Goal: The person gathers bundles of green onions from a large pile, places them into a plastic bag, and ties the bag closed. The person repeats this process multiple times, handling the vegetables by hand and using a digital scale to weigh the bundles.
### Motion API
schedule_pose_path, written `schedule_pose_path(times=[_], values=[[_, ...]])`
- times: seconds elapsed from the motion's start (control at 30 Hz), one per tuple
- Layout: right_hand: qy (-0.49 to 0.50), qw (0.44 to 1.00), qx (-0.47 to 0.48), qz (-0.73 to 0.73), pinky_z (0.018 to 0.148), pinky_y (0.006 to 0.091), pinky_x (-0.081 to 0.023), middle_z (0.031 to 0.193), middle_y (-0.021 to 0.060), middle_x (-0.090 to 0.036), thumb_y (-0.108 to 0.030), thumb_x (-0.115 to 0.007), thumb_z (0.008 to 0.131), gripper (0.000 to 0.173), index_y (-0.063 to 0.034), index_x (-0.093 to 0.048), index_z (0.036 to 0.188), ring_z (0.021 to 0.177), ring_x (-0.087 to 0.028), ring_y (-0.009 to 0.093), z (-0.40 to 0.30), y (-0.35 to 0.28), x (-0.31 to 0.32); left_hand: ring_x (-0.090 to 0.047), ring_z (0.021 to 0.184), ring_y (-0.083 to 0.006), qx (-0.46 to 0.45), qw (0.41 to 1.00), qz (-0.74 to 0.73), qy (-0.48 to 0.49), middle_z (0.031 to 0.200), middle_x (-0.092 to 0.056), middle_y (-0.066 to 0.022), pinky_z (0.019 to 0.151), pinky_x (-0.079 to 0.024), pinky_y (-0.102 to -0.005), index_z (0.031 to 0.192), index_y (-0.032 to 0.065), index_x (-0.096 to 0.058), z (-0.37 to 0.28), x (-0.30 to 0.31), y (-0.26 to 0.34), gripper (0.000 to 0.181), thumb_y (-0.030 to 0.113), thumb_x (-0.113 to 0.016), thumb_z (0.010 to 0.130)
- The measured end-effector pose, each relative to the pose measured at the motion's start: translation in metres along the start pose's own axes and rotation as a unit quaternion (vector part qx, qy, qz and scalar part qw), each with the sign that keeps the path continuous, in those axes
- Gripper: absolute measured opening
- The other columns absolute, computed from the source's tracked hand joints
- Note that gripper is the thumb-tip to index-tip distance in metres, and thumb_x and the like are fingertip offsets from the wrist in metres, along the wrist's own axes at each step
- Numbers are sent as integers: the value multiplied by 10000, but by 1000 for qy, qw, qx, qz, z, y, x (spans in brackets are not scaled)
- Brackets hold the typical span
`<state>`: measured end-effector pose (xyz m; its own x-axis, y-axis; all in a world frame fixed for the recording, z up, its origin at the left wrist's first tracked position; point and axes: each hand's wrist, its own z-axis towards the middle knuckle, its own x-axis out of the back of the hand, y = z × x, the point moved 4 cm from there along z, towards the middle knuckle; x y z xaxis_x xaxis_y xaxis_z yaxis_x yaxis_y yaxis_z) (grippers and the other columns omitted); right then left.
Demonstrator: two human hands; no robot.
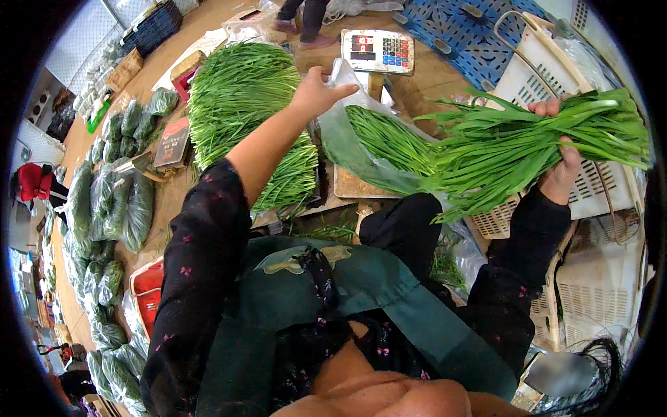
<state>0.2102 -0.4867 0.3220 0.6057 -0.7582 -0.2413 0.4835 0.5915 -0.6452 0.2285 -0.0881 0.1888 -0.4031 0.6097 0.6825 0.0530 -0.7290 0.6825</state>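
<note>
My right hand (564, 156) grips a large bunch of green garlic chives (484, 151) over the right side, fingers showing above and below the stems. At the rim of a clear plastic bag (344, 135), my left hand (324, 93) reaches out with thumb and fingers apart; whether it pinches the film I cannot tell. More chives (385, 140) lie inside the bag, which rests on the metal pan (359, 185) of a digital scale. The scale's display and keypad (378, 51) stand just beyond. Left of the bag is a big stack of chives (245, 104).
White plastic crates (599, 193) stand at the right, a blue plastic pallet (453, 31) behind. Bagged greens (112, 203) line the floor at left, near a red crate (146, 292). A person's legs (307, 21) show beyond the scale; another person in red (34, 182) is far left.
</note>
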Motion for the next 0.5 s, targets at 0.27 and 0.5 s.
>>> schedule_pose_path(times=[0.27,0.5], values=[[-150,893,-265,-330,749,309,-506,1088,101,-588,40,-708,689,628,6,-423,1247,1026,-540,177,-15,103,3,-436,514,-67,91,870,-421,-239,637,-452,32,518,-420,-233,1199,59,-476,-14,-34,38,409,254,-576,854],[-433,762,-297,-380,814,349,-448,995,160,-617,-239,-737,594,607,-18,-523,1117,904,-589,268,-41,299,-1,-293,476,-61,97,759,-530,-365,617,-373,55,436,-260,-209,1301,141,-401,-15,-22,73,447,289,-487,888]])
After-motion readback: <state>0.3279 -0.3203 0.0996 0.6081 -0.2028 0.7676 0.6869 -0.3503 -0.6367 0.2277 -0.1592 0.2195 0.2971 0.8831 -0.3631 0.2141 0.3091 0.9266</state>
